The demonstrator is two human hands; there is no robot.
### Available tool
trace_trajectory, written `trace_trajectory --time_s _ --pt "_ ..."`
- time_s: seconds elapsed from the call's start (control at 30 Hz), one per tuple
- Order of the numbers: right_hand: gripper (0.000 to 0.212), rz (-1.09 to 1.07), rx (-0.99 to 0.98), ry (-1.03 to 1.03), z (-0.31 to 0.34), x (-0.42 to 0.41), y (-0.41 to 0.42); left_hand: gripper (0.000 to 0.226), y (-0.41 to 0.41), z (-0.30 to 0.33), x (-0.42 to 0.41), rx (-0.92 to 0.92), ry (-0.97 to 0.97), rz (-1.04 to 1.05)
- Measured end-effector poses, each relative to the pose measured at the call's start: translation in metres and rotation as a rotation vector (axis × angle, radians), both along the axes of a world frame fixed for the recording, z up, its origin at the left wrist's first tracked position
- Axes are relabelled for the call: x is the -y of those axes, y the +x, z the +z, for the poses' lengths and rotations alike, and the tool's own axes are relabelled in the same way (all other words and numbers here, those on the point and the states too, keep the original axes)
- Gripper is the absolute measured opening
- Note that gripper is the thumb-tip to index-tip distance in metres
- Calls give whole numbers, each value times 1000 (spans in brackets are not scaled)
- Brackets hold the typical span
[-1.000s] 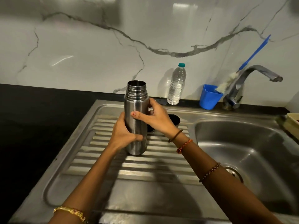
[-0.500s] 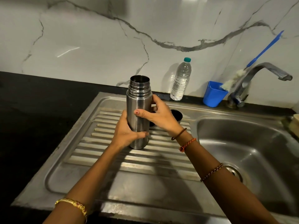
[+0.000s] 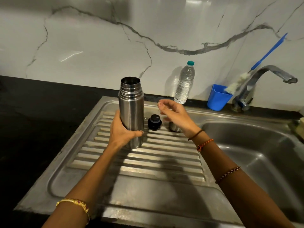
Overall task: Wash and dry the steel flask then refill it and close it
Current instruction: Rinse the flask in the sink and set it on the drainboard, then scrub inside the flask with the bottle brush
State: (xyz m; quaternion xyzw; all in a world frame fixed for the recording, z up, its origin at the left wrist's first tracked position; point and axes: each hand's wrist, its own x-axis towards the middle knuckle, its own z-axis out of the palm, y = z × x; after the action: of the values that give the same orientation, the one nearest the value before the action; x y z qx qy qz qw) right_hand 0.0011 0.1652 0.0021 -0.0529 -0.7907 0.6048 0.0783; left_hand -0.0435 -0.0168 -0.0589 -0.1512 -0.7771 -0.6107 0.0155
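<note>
The left hand [image 3: 122,130] grips the uncapped cylindrical steel flask [image 3: 131,111], upright on the ribbed drainboard — the right hand [image 3: 174,115] hovers loosely open just beside it, holding nothing. The black round stopper [image 3: 154,122] lies between them, so closing clearly remains — whether washing and refilling are done, I cannot tell.

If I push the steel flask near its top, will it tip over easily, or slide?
The steel flask is tall and narrow on a ribbed drainboard, so it probably tips. Its polished wall looks slippery. The left hand steadies it low.
</note>
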Motion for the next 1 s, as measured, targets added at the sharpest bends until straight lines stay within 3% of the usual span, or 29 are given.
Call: trace_trajectory --time_s 0.2,0.3,0.37,0.5,0.57,0.67,0.8,1.0 --pt "26 -199 21 -7 -22 -14 -20 92 -6 -5 4 11 -22 -19" --pt "34 -212 -9 107 -26 -15 -20 93 -7 -7 4 27 -20 -21" --pt "41 -257 -86 374 -19 -22 -15 93 -8 -6 4 33 -23 -35" --pt "50 -384 -298 1206 5 -62 -4 91 -7 -6 2 42 -9 -36" --pt "55 -367 -150 1556 25 -92 -5 91 -6 -6 1 40 -6 -21" --pt "57 -411 135 1837 59 -140 -6 92 -3 -3 0 48 -5 -11" --pt "55 -471 350 2041 89 -197 -6 90 0 1 -2 82 18 11" --pt "47 -433 537 2226 85 -228 -29 89 9 3 -12 87 75 96"
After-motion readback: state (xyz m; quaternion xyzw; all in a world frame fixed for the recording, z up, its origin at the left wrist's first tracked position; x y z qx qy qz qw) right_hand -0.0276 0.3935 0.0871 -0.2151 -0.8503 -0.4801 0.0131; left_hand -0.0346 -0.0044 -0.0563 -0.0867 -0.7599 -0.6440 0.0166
